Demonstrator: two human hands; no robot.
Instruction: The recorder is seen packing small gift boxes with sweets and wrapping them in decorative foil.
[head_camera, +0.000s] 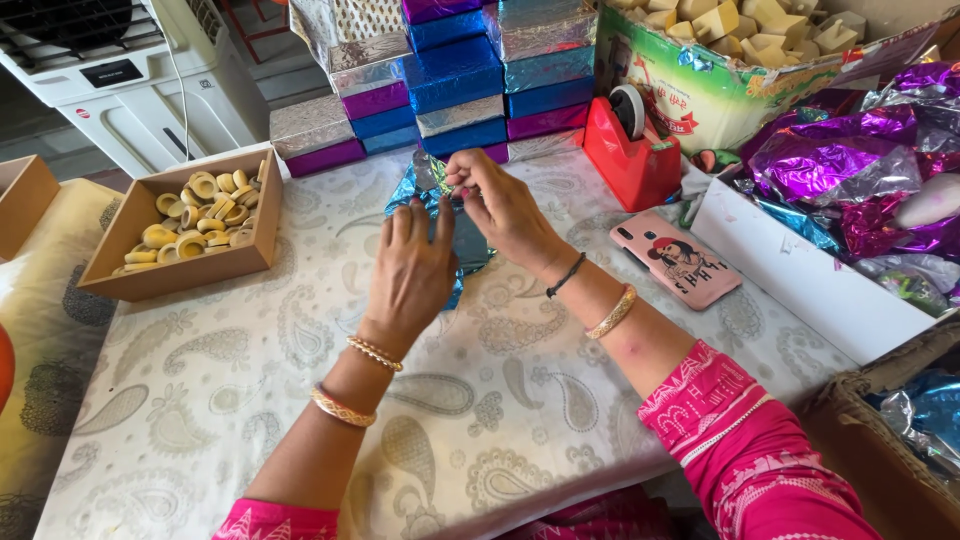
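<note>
My left hand (412, 268) lies flat on a box wrapped in shiny blue foil (472, 250), pressing it down on the white patterned tablecloth (250, 400). Fingers of my right hand (500, 205) pinch the foil's far edge, folding a silver flap near the top of the box. Most of the box is hidden under both hands. Just beyond them stands a stack of wrapped boxes (455, 85) in blue, purple and silver foil.
A wooden tray of pale ring-shaped pieces (195, 225) sits at the left. A red tape dispenser (630, 150) and a pink phone (678, 258) lie to the right. Purple foil sheets (850, 150) fill a white box; a carton of yellow blocks (740, 30) stands behind.
</note>
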